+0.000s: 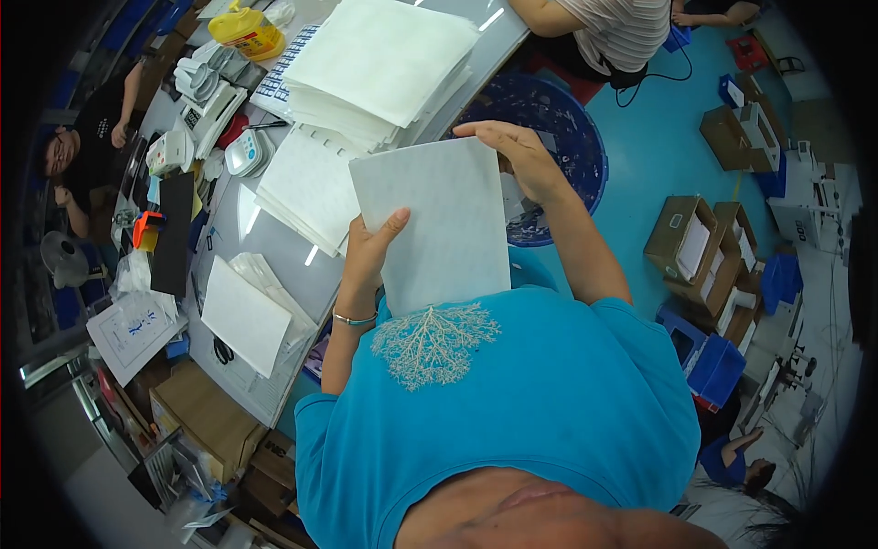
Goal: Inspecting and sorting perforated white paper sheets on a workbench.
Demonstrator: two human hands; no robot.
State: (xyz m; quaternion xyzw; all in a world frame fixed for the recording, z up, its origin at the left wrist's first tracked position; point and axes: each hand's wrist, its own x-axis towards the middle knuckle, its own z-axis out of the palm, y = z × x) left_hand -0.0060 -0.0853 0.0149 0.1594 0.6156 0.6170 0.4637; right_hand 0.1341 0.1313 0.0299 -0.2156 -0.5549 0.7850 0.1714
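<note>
Upright in front of my chest is a block of white paper sheets (439,215). My left hand (370,252) grips its left edge, with the thumb on the near face and the other fingers hidden behind. At the upper right corner my right hand (521,160) rests against the sheets, its fingers stretched out along the top edge. Beyond the sheets, on the grey table (320,274), lies a tall pile of white paper (384,59). A lower, fanned stack of paper (311,183) lies closer to me.
Black scissors (222,350) lie by more white sheets (245,316) at the left. A blue round bin (576,174) stands behind my right hand. A yellow container (247,32) is at the far left. Cardboard boxes (681,242) stand at the right. Other people sit nearby.
</note>
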